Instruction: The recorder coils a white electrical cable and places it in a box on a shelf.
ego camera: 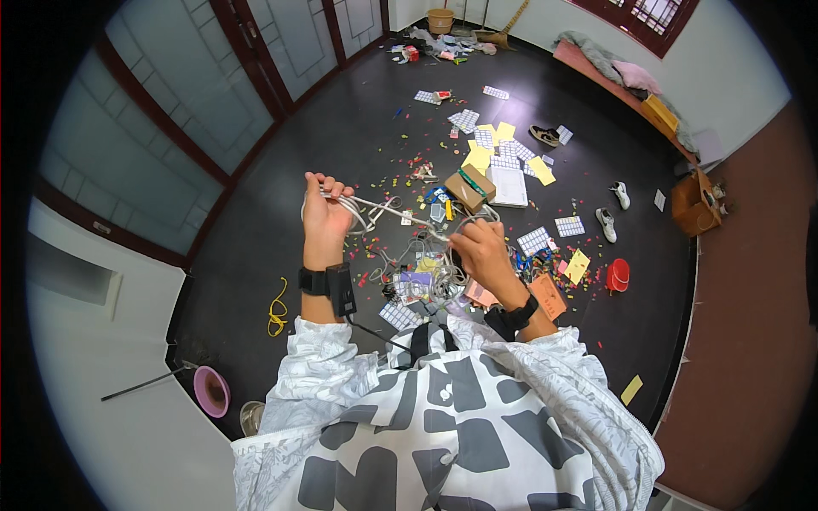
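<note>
Loops of a pale grey cable (358, 214) pass around the palm of my left hand (328, 207), fingers curled over them. A stretch of this cable runs across to my right hand (480, 249), whose fingers are closed on it near a tangled or knotted part (438, 233). Below and between the hands a heap of tangled grey cables (449, 284) lies on the dark floor. Just beyond my right hand are an open cardboard box (470, 190) and a white tray-like box (508, 187). Both wrists bear black straps.
Printed sheets (534, 241), yellow paper (542, 171) and small colourful bits litter the floor. A red bucket (618, 276) and white shoes (606, 225) lie to the right, a yellow cord (277, 310) and pink basin (211, 391) to the left. A bench (601, 80) stands by the far wall.
</note>
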The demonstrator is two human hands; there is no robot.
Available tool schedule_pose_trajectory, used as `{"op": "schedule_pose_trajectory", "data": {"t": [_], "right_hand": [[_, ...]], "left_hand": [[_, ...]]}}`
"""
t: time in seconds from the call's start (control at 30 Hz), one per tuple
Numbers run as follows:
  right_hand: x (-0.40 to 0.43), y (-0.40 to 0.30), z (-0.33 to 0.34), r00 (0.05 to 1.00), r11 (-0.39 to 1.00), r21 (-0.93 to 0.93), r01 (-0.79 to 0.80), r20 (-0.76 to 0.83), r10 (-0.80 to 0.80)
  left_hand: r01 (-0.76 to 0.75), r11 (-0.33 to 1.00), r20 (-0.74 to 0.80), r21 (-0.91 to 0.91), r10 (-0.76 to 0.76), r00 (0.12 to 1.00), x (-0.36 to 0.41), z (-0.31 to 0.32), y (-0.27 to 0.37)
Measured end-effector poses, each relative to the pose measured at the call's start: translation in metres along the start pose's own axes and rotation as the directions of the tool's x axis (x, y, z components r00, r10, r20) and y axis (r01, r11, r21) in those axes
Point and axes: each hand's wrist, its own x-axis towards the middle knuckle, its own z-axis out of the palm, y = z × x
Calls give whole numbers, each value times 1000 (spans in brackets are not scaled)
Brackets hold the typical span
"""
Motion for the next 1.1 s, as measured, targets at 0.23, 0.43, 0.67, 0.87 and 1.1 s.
{"op": "schedule_pose_trajectory", "data": {"t": [0.23,0.43,0.67,0.87,1.1], "right_hand": [[-14,20,32,742,778,360,-515,-266,615],[6,-10,29,772,331,892,-306,29,635],[-31,39,15,683,551,586,-594,729,-40],[6,74,-6,874,776,403,-484,181,451],[41,5,-23,826,436,769,-468,204,526]], "left_hand": [[195,938,29,-287,-195,980,-34,35,-24],[573,634,445,-520,-371,815,-44,44,-18],[655,732,804,188,-498,325,-74,68,28],[228,332,240,915,-905,351,-94,62,-11],[97,200,133,975,-874,467,-109,45,-71]]}}
